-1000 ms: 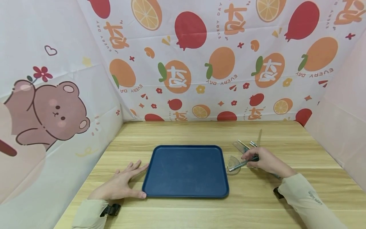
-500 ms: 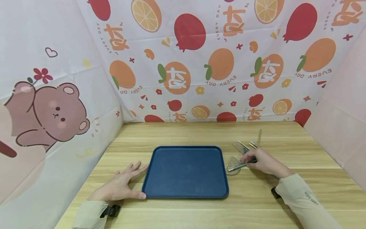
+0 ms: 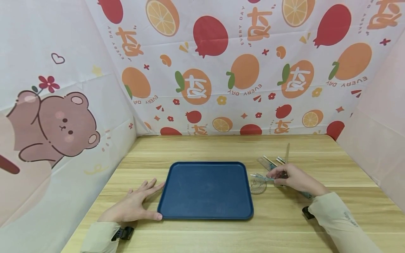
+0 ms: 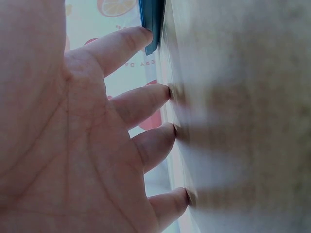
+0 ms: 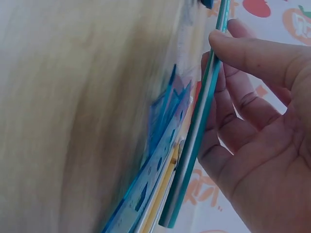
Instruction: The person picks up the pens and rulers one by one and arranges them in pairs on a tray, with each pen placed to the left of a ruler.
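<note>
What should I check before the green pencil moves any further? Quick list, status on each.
1. Pencil gripped: ok. The right hand pinches the green pencil between thumb and fingers.
2. Grip firmness: cannot tell from stills.
3. Tray steadied: ok. The left hand touches the left side of the blue tray.
4. Tray flat on the table: ok.
5. Pencil apart from the protractor: cannot tell. They overlap in the head view.
6. Other tools spread apart: not ok. The blue translucent tool and yellow stick lie bunched together.
</note>
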Tool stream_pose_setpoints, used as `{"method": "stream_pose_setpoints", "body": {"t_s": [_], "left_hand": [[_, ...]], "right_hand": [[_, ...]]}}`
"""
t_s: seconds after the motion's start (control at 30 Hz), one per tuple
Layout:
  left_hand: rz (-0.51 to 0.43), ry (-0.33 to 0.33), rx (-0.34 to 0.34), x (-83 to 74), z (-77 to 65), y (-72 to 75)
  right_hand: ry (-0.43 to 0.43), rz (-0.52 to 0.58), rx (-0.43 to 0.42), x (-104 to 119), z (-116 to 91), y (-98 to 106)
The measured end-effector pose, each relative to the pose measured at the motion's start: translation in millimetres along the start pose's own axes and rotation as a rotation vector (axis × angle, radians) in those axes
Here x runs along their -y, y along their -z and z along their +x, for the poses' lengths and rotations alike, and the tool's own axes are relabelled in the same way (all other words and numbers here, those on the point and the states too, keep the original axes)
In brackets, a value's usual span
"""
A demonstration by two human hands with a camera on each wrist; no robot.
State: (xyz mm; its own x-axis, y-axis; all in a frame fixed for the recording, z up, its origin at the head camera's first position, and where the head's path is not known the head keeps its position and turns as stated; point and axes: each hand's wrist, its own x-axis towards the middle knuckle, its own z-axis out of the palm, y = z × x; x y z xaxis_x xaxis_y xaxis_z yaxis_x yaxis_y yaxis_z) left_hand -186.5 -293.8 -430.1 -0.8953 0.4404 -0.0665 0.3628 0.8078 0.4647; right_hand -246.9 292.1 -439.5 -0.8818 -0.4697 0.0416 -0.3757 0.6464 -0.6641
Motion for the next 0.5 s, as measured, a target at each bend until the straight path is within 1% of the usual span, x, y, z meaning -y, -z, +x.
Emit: {"method": "stream_pose_setpoints", "body": {"t_s": [0.17, 0.23, 0.37, 0.47, 0.5], "left_hand": [[-0.011, 0.000, 0.004, -2.7, -1.6, 0.3], [-0.020, -0.005, 0.002, -1.7, -2.0, -0.6], [-0.042, -0.034, -0.025, 5.4, -1.9, -4.2], [-0.034, -0.050, -0.043, 7.8, -1.6, -4.8], [-0.038, -0.048, -0.039, 7.2, -1.6, -4.4]], "right_hand": [[-0.037, 0.056, -0.019, 3.0, -3.2, 3.0], [-0.061, 0.109, -0.019, 3.1, -4.5, 3.8], [-0.108, 0.235, -0.008, 2.9, -7.3, 5.9], [-0.136, 0.325, 0.004, 1.8, -8.8, 7.0], [-0.150, 0.357, 0.009, 1.3, -9.1, 7.1]]}}
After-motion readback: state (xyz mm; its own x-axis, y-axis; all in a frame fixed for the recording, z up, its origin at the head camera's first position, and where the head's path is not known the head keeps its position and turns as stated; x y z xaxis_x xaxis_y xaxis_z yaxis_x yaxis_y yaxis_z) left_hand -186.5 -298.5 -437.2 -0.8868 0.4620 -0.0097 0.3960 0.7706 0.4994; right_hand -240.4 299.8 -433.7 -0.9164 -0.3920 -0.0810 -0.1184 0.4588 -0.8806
